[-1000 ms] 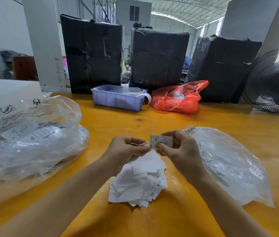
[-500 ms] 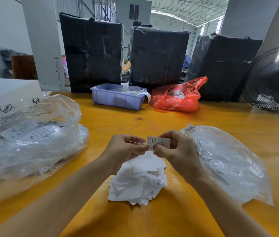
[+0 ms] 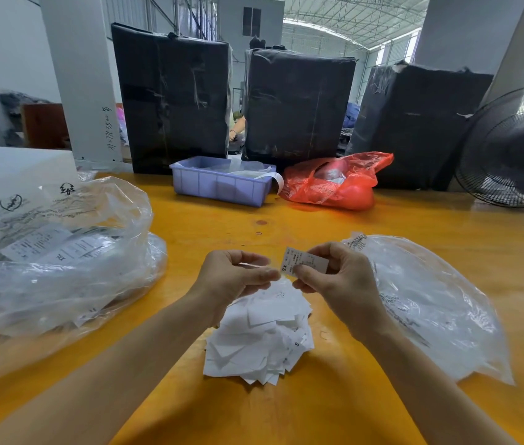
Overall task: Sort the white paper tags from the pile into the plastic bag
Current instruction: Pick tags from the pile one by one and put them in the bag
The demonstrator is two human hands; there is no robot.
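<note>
tag point(image 3: 302, 261), white w/ small print and "xs" at its left end, held up over the pile point(image 3: 262, 335), pinched by right hand point(image 3: 334, 284) betw thumb and curled fingers. left hand point(image 3: 235, 277) just beside it, fingers curled, tips pinched together close to the tag's left edge; can't tell if it actually touches the tag or holds anything, poss. a thin thread or strip.

pile of white paper tags sits on the yellow table point(image 3: 286, 412) right under both hands, loose and overlapping, some w/ an "s" showing. clear plastic bag point(image 3: 431, 303) lies flat just right of the pile, partly behind the right wrist, printed text on it. bigger clear bag point(image 3: 61, 268) at left, crumpled, w/ printed sheets inside, well apart from the pile.

far side of table: lilac bin point(image 3: 219, 184) w/ white strips in it, red plastic bag point(image 3: 334, 184) beside it on the right. behind them three black-wrapped bales point(image 3: 299, 107) standing upright. black fan point(image 3: 517, 149) at far right edge. white pillar point(image 3: 81, 75) at back left.
</note>
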